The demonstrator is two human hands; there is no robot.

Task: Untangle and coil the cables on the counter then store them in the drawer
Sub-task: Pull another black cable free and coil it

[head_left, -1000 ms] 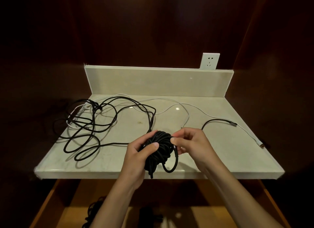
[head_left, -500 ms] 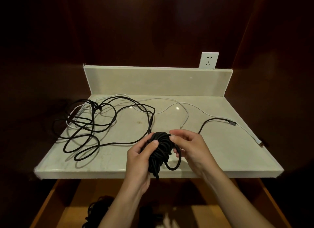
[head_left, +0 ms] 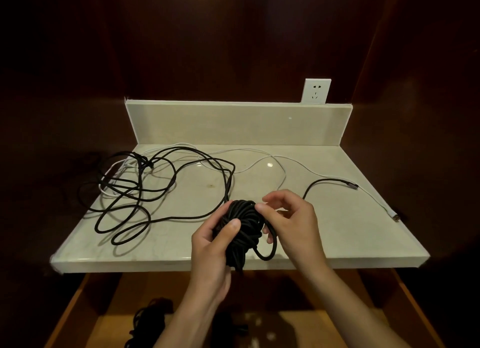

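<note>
Both hands still grip the black coil (right fingertips now pinching higher).

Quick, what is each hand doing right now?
Left hand: grips the black cable coil.
Right hand: fingers curled at the coil's top, pinching its strands.

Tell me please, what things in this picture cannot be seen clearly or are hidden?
All in the head view:
- Drawer: its near part is cut off by the bottom edge; the arms cover its middle.
- Dark cable bundle in the drawer: dim light hides its form.
- Black coil: the left hand and right hand cover its sides.
- Black loops past the counter's left edge: lost against the dark wall.
- White cable's plug: too small to identify.
</note>
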